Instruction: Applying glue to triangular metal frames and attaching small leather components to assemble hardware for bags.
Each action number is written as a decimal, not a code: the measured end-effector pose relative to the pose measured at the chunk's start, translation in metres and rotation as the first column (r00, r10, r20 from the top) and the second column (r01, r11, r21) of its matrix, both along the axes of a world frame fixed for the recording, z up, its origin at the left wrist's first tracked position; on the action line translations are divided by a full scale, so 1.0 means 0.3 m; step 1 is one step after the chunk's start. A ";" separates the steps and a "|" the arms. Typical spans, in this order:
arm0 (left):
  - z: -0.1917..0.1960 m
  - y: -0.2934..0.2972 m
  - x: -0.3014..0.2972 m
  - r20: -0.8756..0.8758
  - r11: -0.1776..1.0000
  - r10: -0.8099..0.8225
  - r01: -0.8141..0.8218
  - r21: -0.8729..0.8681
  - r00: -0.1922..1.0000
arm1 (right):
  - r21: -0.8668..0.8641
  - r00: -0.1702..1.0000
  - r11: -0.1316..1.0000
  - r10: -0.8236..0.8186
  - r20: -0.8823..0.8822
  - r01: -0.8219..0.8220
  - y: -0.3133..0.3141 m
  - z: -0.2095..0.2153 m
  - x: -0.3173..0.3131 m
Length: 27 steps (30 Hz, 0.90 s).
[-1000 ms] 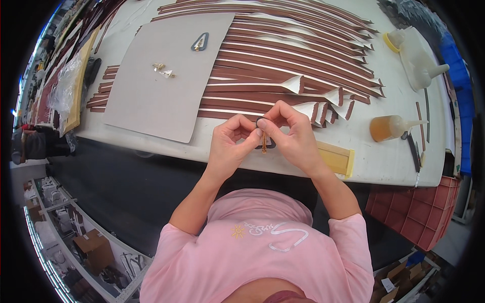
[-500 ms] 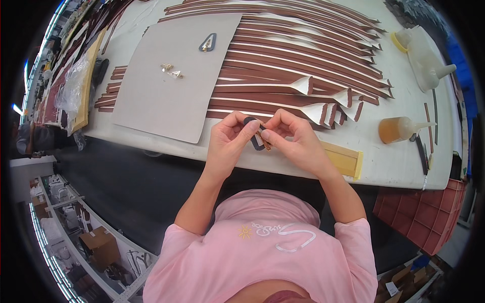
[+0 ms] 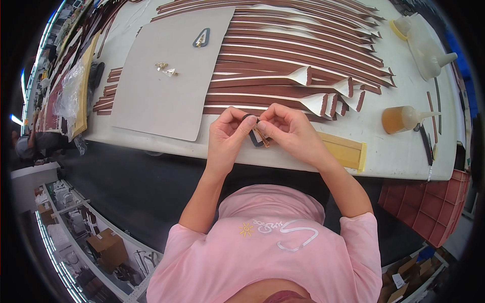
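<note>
Close to the table's front edge, my left hand (image 3: 227, 134) pinches a dark loop-shaped piece (image 3: 256, 139) between thumb and fingers. My right hand (image 3: 290, 132) meets it there, its thumb and fingertips pinched on the same piece at the upper end. A gold-coloured metal fitting (image 3: 266, 143) hangs at the loop's lower right. My fingertips cover the top of the loop, so how the parts join is hidden. On the grey board (image 3: 161, 101) to the left lies a similar dark blue triangular loop (image 3: 201, 38) with a gold fitting. Small gold fittings (image 3: 162, 66) lie near it, some looking wrapped in clear plastic.
Rows of brown strips with white edges (image 3: 283, 60) cover the table's middle. A yellow-edged frame (image 3: 343, 151) lies by my right forearm. Farther right are an amber-filled squeeze bottle (image 3: 399, 119), a larger white bottle (image 3: 424, 48) and slim tools (image 3: 426, 144). A red crate (image 3: 429, 202) stands below.
Both hands stay together on the loop, my right fingertips shifting slightly up and left over it. The loop has turned somewhat, and the whole view has shifted a little.
</note>
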<state>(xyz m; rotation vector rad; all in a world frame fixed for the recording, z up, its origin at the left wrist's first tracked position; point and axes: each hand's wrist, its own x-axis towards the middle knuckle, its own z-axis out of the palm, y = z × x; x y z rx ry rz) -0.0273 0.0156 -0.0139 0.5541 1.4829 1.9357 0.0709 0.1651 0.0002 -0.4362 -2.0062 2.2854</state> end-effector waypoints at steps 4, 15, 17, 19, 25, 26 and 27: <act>-0.004 -0.008 0.002 -0.004 1.000 -0.001 0.000 -0.027 1.000 | 0.114 0.999 0.992 0.048 0.006 -0.048 0.008 0.014 -0.001; -0.008 -0.003 0.006 0.012 0.998 0.024 -0.024 -0.055 1.000 | -0.041 0.998 0.997 0.061 0.003 -0.061 0.017 -0.021 0.003; 0.013 0.001 0.010 0.038 0.998 0.005 -0.002 -0.070 0.999 | 0.001 0.999 1.000 0.029 0.016 -0.029 0.012 -0.025 0.008; 0.014 -0.002 0.008 0.060 0.996 -0.004 0.009 -0.084 0.998 | 0.043 1.000 0.999 0.006 0.023 -0.007 0.001 -0.025 0.007; -0.011 -0.007 0.011 -0.009 0.997 0.053 -0.054 -0.054 0.999 | -0.005 0.999 1.000 -0.031 -0.021 0.031 0.002 -0.027 0.008; -0.002 -0.009 0.009 0.003 0.997 0.033 -0.033 -0.069 0.999 | -0.053 1.000 0.999 -0.002 -0.001 0.002 0.007 -0.027 0.010; 0.005 -0.010 0.008 0.018 0.997 0.010 -0.008 -0.082 1.000 | -0.101 1.000 0.995 0.023 0.020 -0.021 0.010 -0.028 0.015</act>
